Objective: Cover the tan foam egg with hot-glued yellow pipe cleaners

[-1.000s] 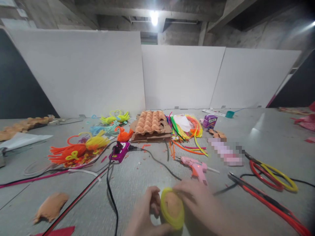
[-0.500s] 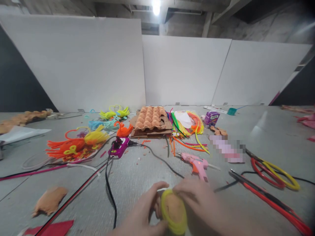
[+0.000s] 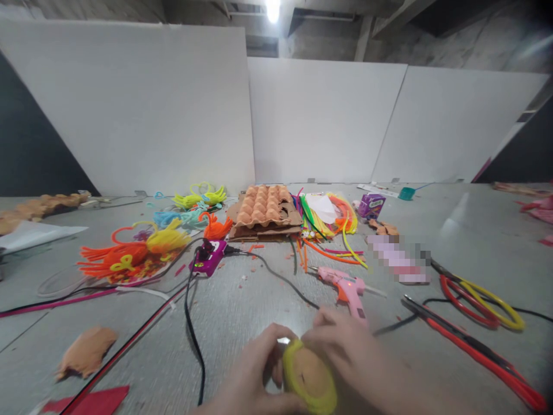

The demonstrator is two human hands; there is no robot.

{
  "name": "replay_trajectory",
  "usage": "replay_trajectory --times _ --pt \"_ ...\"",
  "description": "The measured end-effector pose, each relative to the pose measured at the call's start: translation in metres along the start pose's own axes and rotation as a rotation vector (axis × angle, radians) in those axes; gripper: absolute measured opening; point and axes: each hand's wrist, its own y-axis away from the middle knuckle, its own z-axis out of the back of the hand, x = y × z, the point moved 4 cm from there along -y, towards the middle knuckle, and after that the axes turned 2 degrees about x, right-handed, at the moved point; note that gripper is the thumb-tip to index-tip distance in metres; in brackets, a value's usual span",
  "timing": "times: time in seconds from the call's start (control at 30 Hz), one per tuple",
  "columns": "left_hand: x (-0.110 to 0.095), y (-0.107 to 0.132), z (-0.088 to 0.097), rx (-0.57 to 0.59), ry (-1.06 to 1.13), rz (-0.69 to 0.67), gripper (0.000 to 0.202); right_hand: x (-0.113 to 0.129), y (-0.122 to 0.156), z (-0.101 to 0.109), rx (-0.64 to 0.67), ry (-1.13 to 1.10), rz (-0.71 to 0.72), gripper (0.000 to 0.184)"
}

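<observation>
At the bottom centre I hold an egg-carton cup (image 3: pixel 311 373) with a yellow pipe cleaner (image 3: pixel 290 369) wound around its rim. My left hand (image 3: pixel 254 374) grips it from the left, thumb below and fingers curled along the side. My right hand (image 3: pixel 345 351) pinches at the upper right of the rim; its fingers are somewhat blurred, and the exact spot they press is hard to make out. Just beyond my right hand lies a pink glue gun (image 3: pixel 343 285), nozzle pointing left.
An egg tray (image 3: pixel 264 206) on cardboard stands at the back, with pipe cleaners (image 3: pixel 319 216) to its right. Left lie orange and yellow pipe-cleaner figures (image 3: pixel 129 256), a purple power strip (image 3: pixel 209 257) with black cables and a torn carton piece (image 3: pixel 87 350). Scissors (image 3: pixel 475 300) and red-handled pliers (image 3: pixel 470 349) lie right.
The wrapped cup has tilted slightly, its lower end swinging right. My right hand's fingers have shifted a little along the rim, while both hands stay around the cup.
</observation>
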Motion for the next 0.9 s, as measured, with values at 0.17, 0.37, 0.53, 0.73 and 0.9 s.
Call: replay_trajectory --times 0.17,0.37,0.53,0.73,0.9 --pt "-0.004 0.001 0.0 -0.012 -0.05 0.001 0.042 -0.002 0.0 0.003 -0.087 0.012 -0.039 0.022" --pt "-0.003 0.002 0.001 -0.029 -0.08 0.031 0.045 -0.001 0.0 0.003 -0.05 0.024 -0.054 0.023" --pt "-0.001 0.003 0.001 -0.041 -0.093 0.019 0.046 0.002 0.002 0.004 -0.03 0.051 -0.088 0.021" --pt "-0.002 0.003 0.001 -0.054 -0.121 0.031 0.048 0.006 0.005 0.007 0.021 0.081 -0.203 0.019" --pt "-0.003 0.003 0.001 -0.051 -0.132 0.025 0.047 0.016 0.007 0.009 0.118 0.128 -0.283 0.014"
